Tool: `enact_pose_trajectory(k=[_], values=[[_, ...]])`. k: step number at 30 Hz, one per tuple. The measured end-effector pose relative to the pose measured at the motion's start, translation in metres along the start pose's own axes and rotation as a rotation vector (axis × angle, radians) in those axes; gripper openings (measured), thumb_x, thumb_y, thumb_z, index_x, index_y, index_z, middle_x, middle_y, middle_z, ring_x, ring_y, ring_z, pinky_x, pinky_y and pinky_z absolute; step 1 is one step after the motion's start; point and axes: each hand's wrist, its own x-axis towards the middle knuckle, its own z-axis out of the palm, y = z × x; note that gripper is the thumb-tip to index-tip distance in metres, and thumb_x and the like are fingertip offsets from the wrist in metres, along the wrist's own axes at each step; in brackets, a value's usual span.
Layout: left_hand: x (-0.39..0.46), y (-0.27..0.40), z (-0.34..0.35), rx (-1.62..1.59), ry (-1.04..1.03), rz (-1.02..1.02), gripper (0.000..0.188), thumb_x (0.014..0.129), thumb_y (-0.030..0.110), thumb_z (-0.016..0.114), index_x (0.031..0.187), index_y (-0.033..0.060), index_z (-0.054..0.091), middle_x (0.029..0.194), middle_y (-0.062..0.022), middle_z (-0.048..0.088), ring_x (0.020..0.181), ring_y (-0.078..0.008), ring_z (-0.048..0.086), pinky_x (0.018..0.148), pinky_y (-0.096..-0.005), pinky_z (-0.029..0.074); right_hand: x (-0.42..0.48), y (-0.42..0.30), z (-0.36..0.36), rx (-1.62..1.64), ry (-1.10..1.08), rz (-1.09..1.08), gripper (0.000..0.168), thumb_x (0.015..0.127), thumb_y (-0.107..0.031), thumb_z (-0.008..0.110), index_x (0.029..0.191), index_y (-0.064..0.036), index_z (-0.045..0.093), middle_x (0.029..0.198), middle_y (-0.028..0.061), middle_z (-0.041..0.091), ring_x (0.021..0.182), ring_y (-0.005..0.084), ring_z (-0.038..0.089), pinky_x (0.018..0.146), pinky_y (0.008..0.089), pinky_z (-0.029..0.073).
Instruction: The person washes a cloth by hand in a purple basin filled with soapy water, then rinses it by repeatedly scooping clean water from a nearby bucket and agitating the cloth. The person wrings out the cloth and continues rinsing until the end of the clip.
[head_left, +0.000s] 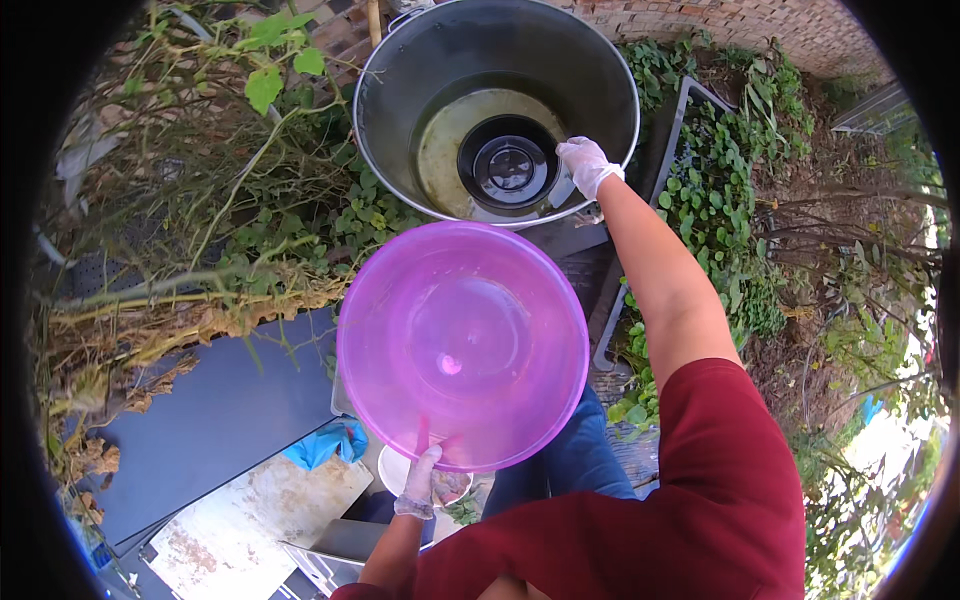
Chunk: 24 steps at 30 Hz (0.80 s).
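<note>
My left hand (422, 480), in a clear thin glove, grips the near rim of a translucent purple plastic basin (472, 337). Its fingers show through the plastic from beneath. Inside, the basin looks bare apart from a bright spot of light. Beyond it stands a large round metal tub (405, 112) with shallow, murky water at the bottom. A black round bowl (469, 169) sits in that water and holds some liquid. Over the tub's right side reaches my gloved right hand (589, 165), its fingers curled at the bowl's right edge; whether they grip it is unclear.
Vines and dry stems (225, 187) crowd the left. Right of the tub runs a long planter (667, 150) of leafy plants. Lower left are a dark panel (225, 405), a stained white board (247, 517), a blue plastic bag (330, 444) and a white bowl (391, 469).
</note>
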Motion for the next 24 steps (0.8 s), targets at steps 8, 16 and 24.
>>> enact_pose_trajectory(k=[8, 16, 24], values=[[0.014, -0.012, -0.031, -0.050, -0.021, -0.150, 0.069, 0.086, 0.031, 0.054, 0.143, 0.0163, 0.019, 0.117, -0.0198, 0.053, 0.059, -0.0242, 0.058, 0.046, -0.0303, 0.049, 0.100, 0.057, 0.074, -0.232, -0.252, 0.265, 0.049, 0.084, -0.034, 0.051, 0.117, 0.001, 0.056, 0.126, 0.0184, 0.053, 0.115, 0.0297, 0.050, 0.095, 0.0354, 0.038], [0.002, 0.019, 0.039, -0.051, 0.186, -0.013, 0.076, 0.087, 0.014, 0.044, 0.146, 0.0286, -0.003, 0.127, -0.0239, 0.046, 0.069, -0.0226, 0.062, 0.050, -0.0288, 0.051, 0.129, 0.065, 0.106, -0.073, -0.331, 0.575, 0.041, 0.074, -0.035, 0.066, 0.101, -0.005, 0.061, 0.112, 0.0152, 0.059, 0.096, 0.0286, 0.058, 0.074, 0.0425, 0.050], [0.006, 0.010, 0.034, -0.037, 0.154, 0.029, 0.081, 0.086, 0.014, 0.049, 0.147, 0.0213, -0.004, 0.124, -0.0248, 0.049, 0.074, -0.0201, 0.062, 0.067, -0.0288, 0.052, 0.118, -0.005, 0.047, -0.519, 0.149, 0.037, 0.058, 0.080, -0.008, 0.053, 0.135, -0.009, 0.038, 0.129, 0.0224, 0.046, 0.105, 0.0371, 0.056, 0.088, 0.0430, 0.048]])
